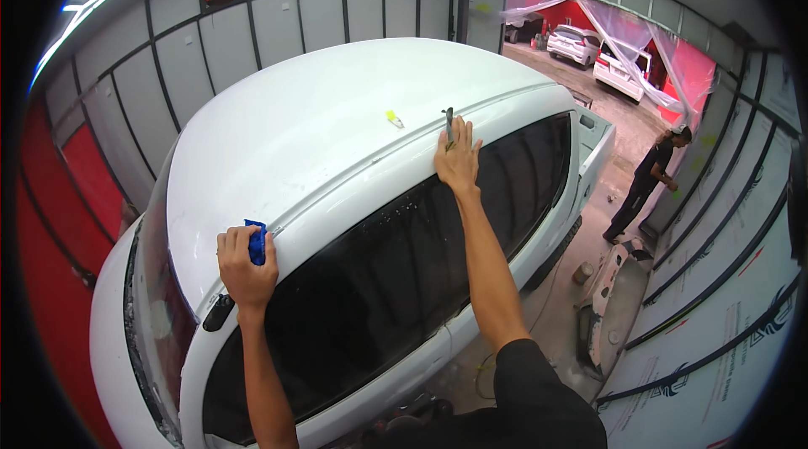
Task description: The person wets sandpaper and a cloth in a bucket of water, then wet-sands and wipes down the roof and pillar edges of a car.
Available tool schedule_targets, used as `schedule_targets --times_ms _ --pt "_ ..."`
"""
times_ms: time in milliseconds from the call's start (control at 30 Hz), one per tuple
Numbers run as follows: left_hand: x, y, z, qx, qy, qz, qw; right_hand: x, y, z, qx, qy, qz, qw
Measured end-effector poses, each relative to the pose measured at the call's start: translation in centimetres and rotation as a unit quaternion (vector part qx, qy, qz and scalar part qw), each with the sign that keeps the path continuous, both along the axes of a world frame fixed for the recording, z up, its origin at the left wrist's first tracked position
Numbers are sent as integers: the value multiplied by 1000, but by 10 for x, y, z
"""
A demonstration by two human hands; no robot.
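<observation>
A white pickup truck [353, 104] fills the middle of the view, its roof and dark side windows facing me. My left hand [246, 274] is closed around a crumpled blue cloth [257, 244] at the front edge of the roof, above the windshield pillar. Farther back along the roof groove, my right hand [457, 156] grips a slim dark tool [449, 121] whose top sticks up past the fingers; its exact kind is too small to tell. On the roof left of my right hand lies a small yellow object [394, 118] with a pale end.
Along the right wall, a person in dark clothes [648, 180] stands facing the panels. A bumper-like part [619, 297] and a small can [582, 273] are on the floor. White vehicles [574, 45] are visible beyond the plastic sheeting [623, 45] at the doorway.
</observation>
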State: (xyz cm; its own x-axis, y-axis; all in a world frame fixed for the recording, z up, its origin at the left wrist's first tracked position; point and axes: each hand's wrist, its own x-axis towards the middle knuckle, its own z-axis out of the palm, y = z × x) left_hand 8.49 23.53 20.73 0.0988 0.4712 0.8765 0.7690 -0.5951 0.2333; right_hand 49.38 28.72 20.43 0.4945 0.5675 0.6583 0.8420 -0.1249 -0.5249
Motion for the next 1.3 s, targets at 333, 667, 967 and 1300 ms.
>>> schedule_targets --times_ms 333,667,967,1300 --pt "1 -1 1 1 -10 -6 1000 8 -2 2 14 -18 16 1000" --pt "-2 2 -2 2 -16 5 1000 -1 -5 -1 0 -48 34 998" --pt "-16 -2 1 -2 -8 15 1000 -58 -12 -21 60 -108 113 986" --pt "-5 3 -4 2 -4 4 1000 -89 -31 -41 65 -102 127 984"
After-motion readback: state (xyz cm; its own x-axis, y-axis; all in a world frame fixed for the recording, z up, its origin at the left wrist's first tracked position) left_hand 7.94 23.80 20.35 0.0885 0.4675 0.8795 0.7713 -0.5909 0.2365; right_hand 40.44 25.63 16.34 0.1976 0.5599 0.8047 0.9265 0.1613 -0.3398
